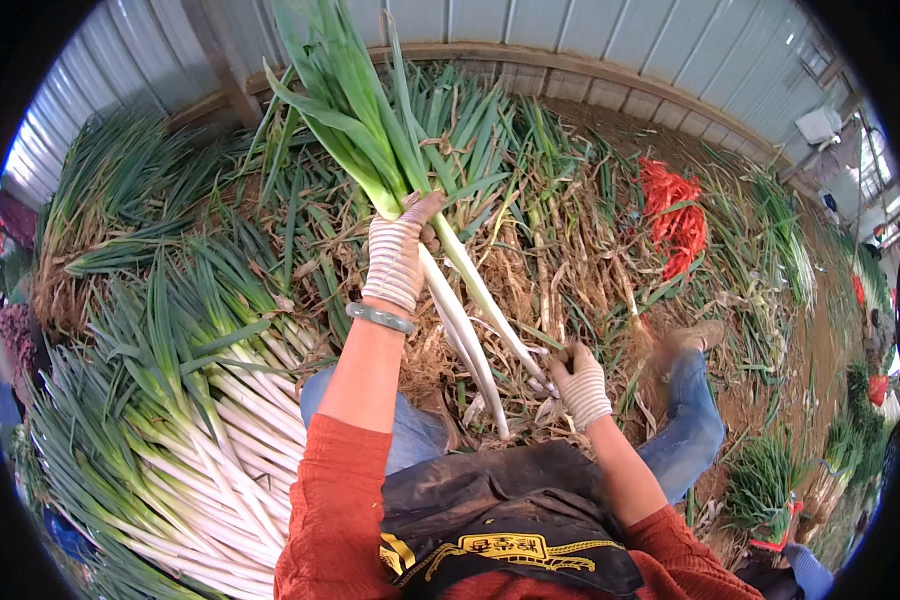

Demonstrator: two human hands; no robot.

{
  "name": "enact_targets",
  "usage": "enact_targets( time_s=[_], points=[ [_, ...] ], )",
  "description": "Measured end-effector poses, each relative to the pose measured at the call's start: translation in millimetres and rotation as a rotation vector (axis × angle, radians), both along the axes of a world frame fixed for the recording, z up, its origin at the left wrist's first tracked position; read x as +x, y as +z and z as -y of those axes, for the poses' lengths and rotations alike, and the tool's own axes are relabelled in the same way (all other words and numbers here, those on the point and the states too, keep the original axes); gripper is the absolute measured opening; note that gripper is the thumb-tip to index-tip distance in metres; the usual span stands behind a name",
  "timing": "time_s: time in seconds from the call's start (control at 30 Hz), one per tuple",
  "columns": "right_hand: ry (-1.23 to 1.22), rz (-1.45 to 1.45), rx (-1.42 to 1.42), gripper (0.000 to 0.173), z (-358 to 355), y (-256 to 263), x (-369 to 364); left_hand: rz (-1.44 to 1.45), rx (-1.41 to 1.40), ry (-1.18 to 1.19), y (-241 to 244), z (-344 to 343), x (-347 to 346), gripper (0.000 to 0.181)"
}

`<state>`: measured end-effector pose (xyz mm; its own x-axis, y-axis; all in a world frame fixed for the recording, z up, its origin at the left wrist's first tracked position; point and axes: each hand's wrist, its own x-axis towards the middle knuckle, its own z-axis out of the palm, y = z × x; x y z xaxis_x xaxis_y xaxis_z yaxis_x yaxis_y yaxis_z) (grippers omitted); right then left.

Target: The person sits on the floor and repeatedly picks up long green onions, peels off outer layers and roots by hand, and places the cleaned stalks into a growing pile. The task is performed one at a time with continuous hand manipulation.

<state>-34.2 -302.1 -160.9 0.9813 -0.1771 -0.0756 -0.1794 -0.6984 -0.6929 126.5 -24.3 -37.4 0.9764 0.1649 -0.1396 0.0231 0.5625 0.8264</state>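
My left hand (401, 251), in a striped knit glove with the fingertips bare, grips a few long green onions (474, 289) where the white stalks turn to green leaves. Their leaves rise toward the wall, and the white root ends hang down before my lap. Beside one root end is my right hand (581, 382), also gloved, with thumb and fingers pinched on a thin outer leaf (532, 334). A large heap of green onions with clean white stalks (217, 465) lies to my left. Untrimmed green onions with dry leaves and roots (514, 262) cover the ground ahead.
A tangle of red plastic strips (673, 214) lies ahead to the right. Corrugated metal wall panels (570, 30) curve behind the onions. My bent leg in jeans (690, 420) is at right. A tied onion bundle (765, 476) stands beyond it. Another person (15, 352) is partly visible at far left.
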Motion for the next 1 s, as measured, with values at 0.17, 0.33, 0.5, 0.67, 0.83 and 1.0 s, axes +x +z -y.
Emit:
enact_targets(
  time_s=[0.17,0.33,0.5,0.67,0.83,1.0],
  points=[
    [0.066,0.0,0.49,0.046,-67.8,94.0,44.8,0.076,-0.025,-0.113,-2.4,6.2,-13.1,0.018],
    [0.112,0.196,0.802,0.035,-103.2,108.9,77.8,0.201,0.076,-0.218,-0.8,21.8,-19.6,0.028],
    [0.018,0.032,1.077,0.013,-99.7,110.4,77.1,0.271,0.121,-0.276,8.2,18.6,-25.0,0.032],
    [-0.031,-0.14,1.187,0.027,-93.2,78.2,93.3,0.235,0.058,-0.346,14.4,21.7,-34.0,0.037],
    [-0.203,-0.234,1.392,0.03,-85.5,57.6,99.8,0.223,0.028,-0.428,10.1,18.9,-28.7,0.054],
    [-0.358,-0.357,1.827,0.016,-91.3,77.8,99.2,0.16,-0.191,-0.449,10.2,2.9,-24.3,0.04]
  ],
)
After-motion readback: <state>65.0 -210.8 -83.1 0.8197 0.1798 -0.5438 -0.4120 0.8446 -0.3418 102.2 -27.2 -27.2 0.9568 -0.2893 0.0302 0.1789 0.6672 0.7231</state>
